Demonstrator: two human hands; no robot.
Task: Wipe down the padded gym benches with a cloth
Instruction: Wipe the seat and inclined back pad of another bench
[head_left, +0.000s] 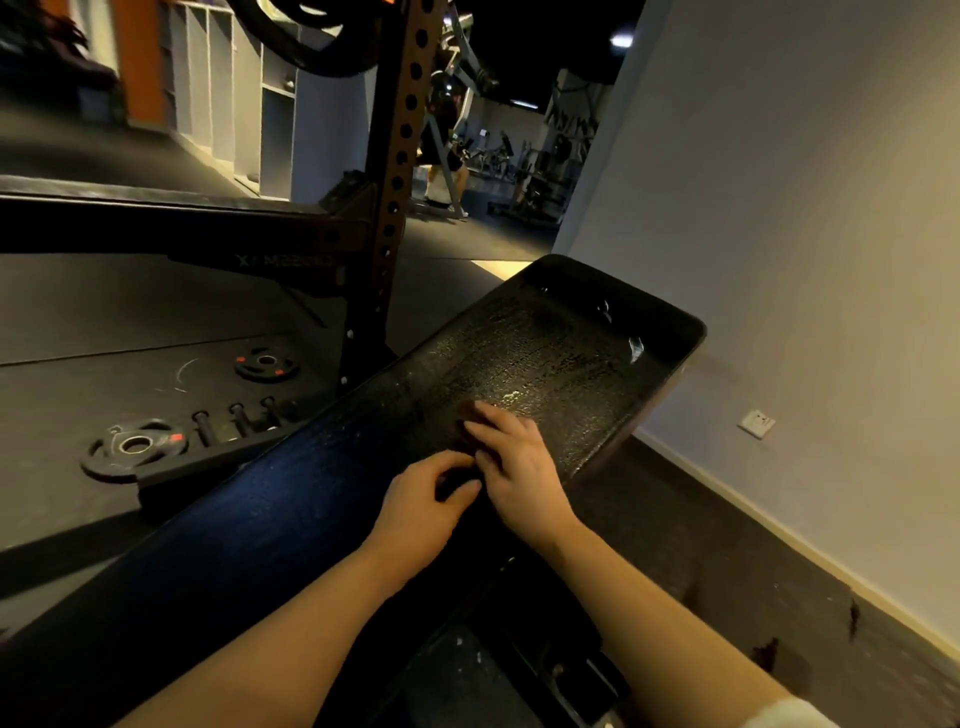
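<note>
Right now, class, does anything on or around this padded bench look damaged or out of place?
Yes. The black padded bench top looks cracked and flaking across its wide end, and two round black weight plates lie loose on the dark rubber floor.

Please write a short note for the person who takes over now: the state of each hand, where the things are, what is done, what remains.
Left hand: fingers curled on the near edge of the dark cloth. Right hand: lies on the cloth, fingers nearly straight, pressing it onto the padded bench. The cloth sits mid-pad, mostly hidden under the hands. Done: cannot tell; the far pad shows glints, perhaps damp. Left: probably wipe the near blue-lit part of the pad, then other benches.
</note>
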